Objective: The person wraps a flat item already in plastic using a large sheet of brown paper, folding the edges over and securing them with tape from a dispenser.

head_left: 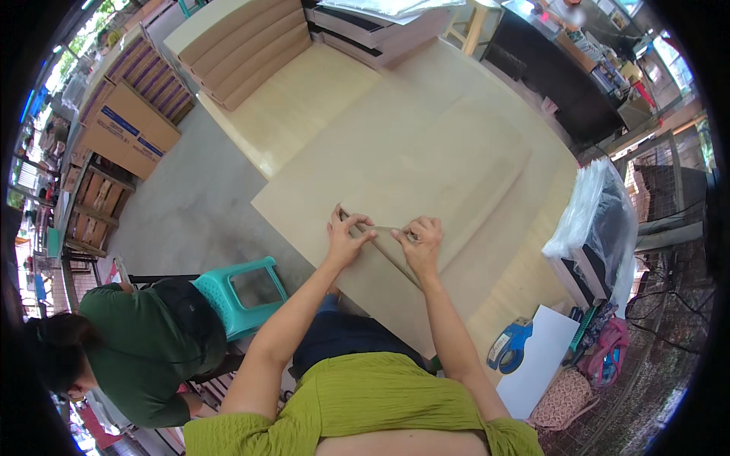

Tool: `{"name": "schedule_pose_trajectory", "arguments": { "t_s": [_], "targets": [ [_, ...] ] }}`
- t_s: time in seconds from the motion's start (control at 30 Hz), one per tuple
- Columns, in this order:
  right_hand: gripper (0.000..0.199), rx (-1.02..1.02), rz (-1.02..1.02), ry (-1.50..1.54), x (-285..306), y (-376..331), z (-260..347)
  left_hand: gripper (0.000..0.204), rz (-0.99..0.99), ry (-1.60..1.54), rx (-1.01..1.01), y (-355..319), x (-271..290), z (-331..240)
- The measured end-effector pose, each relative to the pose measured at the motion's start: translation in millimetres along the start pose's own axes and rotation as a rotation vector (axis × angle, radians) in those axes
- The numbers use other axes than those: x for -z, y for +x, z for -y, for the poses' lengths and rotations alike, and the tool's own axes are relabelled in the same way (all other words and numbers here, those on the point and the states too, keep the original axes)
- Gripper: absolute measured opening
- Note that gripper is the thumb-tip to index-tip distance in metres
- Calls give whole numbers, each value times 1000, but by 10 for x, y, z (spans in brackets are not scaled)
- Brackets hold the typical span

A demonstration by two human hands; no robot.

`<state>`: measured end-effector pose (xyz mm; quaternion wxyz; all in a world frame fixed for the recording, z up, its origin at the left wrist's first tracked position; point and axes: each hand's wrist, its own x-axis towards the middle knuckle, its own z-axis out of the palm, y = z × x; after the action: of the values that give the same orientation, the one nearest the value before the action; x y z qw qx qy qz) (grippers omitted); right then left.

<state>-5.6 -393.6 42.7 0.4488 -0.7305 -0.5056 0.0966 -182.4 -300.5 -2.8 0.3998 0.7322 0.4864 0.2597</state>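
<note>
Seen from the head, looking down. Two bare hands out in front, both pressed flat on a big tan cardboard sheet [395,175]. Left hand [346,237] with fingers spread a little, pushing down on a folded strip of the sheet [388,247]. Right hand [420,237] with fingers curled, pinching the same fold from the other side. Hands close together, almost touching, with the fold between them.

Sheet lying on the pale desk [525,266], near edge just in front of the body, far end reaching up to the middle of the desk. Looks light and thin — stiff enough to lie flat, soft enough to bend along a crease. Likely smooth and a bit slippery on the wood. Best held at the folded edge, where the hands are now, or at a corner. Could tear or kink if bent hard away from the crease.

Counted: one sheet under the hands. One blue tape holder [508,346] on the desk to the right, beside one white board [541,357]. One stack in clear plastic [597,228] farther right. One teal plastic stool [242,292] on the floor to the left. One other person in a dark green shirt [144,349] — bent low, lower left. Brown boxes [125,129] on the floor, far left; number hard to tell.
</note>
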Motion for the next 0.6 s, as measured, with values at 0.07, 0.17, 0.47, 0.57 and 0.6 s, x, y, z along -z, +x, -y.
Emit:
{"name": "schedule_pose_trajectory", "arguments": {
  "t_s": [0.07,0.17,0.47,0.57,0.6],
  "targets": [
    [23,3,3,-8,-27,-1,40,34,-23,-8,39,-5,-6,18],
    [24,-16,-1,-32,-14,21,4,30,-21,-88,114,13,-56,-132],
    [37,-53,23,-256,-52,113,-137,72,-254,-79,24,111,-211,-372],
    [41,-58,7,-212,66,139,-31,87,-235,-69,70,118,-246,-343],
    [40,-40,-44,-148,185,117,-38,88,-210,-92,84,115,-263,-350]
  ]
}}
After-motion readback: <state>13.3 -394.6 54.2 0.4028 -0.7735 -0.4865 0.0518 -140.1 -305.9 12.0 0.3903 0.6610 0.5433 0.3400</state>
